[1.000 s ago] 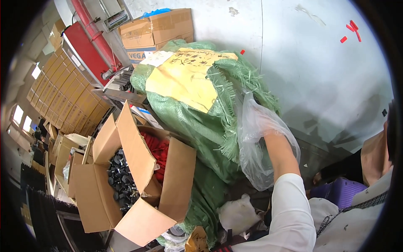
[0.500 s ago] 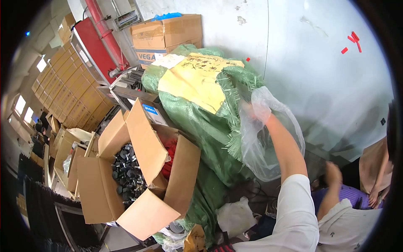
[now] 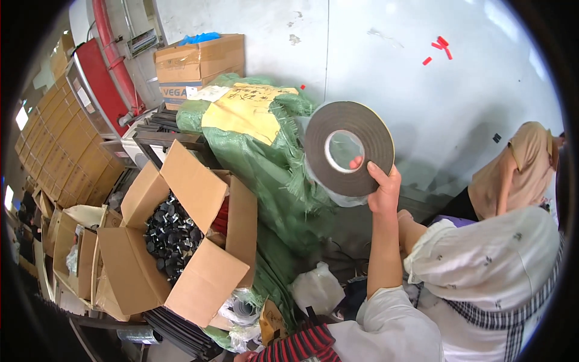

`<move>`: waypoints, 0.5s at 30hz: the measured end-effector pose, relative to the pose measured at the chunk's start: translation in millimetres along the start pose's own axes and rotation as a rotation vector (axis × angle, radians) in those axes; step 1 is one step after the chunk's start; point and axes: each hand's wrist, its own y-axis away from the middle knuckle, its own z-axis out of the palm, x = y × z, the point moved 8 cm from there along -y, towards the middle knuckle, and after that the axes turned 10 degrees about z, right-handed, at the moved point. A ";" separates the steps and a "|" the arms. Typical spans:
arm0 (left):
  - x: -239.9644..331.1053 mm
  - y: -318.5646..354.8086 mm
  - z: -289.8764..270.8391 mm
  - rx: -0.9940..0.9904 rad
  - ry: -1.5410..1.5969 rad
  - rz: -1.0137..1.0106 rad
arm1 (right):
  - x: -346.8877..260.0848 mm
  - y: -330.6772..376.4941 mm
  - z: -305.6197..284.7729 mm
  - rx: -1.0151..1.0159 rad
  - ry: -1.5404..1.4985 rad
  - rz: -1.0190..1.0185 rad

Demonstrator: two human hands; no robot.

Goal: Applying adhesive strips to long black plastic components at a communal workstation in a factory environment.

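My right hand (image 3: 383, 188) is raised in front of me and grips a large flat roll of dark grey tape (image 3: 348, 146) by its lower edge. The thumb lies on the near face, and a fingertip shows through the roll's centre hole. Thin clear plastic (image 3: 338, 194) clings to the roll's lower rim. The roll is held up before a big green woven sack (image 3: 265, 163) with a yellow sheet (image 3: 244, 111) on top. My white sleeve (image 3: 392, 326) enters from the lower edge. My left hand is out of sight.
An open cardboard box (image 3: 199, 265) of small black parts (image 3: 170, 232) stands at lower left. Stacked cartons (image 3: 66, 151) line the left, with a red cabinet (image 3: 99, 90) and another carton (image 3: 202, 60) behind. Two other people sit at right, one in white (image 3: 488, 259), one in tan (image 3: 518, 163).
My right hand was inside a clear plastic bag on the sack. It has come up holding the tape roll, now mostly bare of the plastic.
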 end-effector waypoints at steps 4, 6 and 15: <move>8.5 14.0 -1.0 -0.090 0.011 0.015 | 7.9 32.4 2.5 -0.175 -0.264 0.149; 14.0 37.3 -1.1 -0.105 0.021 0.003 | 16.5 53.9 16.8 -0.224 -0.309 0.219; 181.3 -0.6 -63.8 0.071 0.934 0.611 | 11.2 195.2 118.2 -0.704 0.690 0.049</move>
